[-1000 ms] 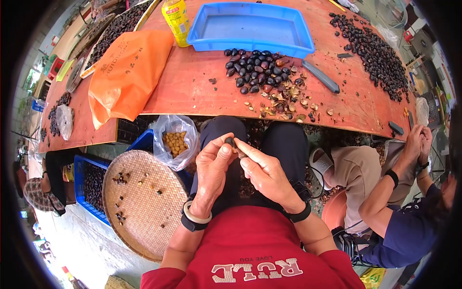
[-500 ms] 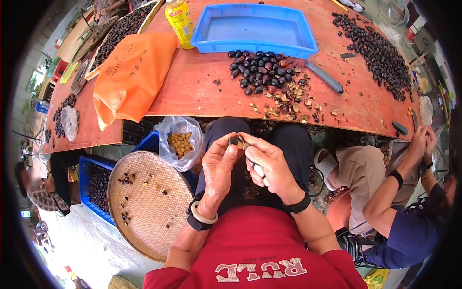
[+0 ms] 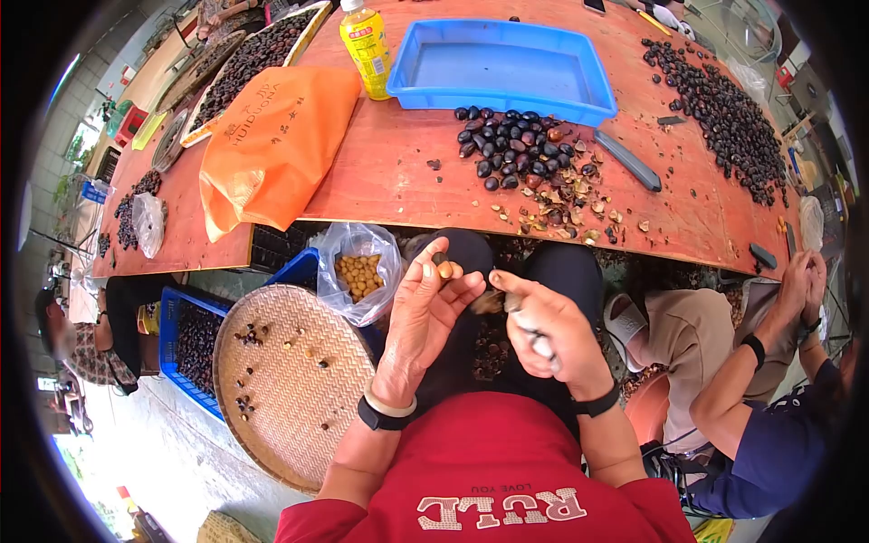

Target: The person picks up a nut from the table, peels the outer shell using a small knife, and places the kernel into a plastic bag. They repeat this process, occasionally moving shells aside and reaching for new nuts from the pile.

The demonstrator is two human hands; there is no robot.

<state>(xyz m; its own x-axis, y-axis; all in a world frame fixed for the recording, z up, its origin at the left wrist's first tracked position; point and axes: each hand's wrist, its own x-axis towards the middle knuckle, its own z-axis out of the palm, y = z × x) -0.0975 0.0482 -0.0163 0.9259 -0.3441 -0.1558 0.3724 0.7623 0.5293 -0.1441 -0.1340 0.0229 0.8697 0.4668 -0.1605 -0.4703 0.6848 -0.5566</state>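
Note:
My left hand (image 3: 419, 312) is raised over my lap, a partly peeled nut (image 3: 442, 265) pinched at its fingertips. Apart from it, my right hand (image 3: 552, 330) is closed around a small tool (image 3: 536, 338) with a pale, shiny part, blurred by motion. A brown bit of shell (image 3: 489, 301) hangs between the two hands. Beyond them on the red table lie a pile of dark nuts (image 3: 518, 149) and scattered shell pieces (image 3: 572, 204). Left of my left hand, a clear plastic bag (image 3: 390, 262) holds peeled yellow-brown nuts (image 3: 360, 277).
A blue tray (image 3: 502, 102), grey-handled tool (image 3: 627, 161), yellow bottle (image 3: 367, 50) and orange bag (image 3: 272, 149) rest on the table (image 3: 398, 181). A round woven tray (image 3: 290, 389) is at lower left. A co-worker's hands (image 3: 801, 290) are at the right.
My hands have come apart; my right hand has moved right and down with the tool. The nut remains in my left hand. The whole view has shifted slightly.

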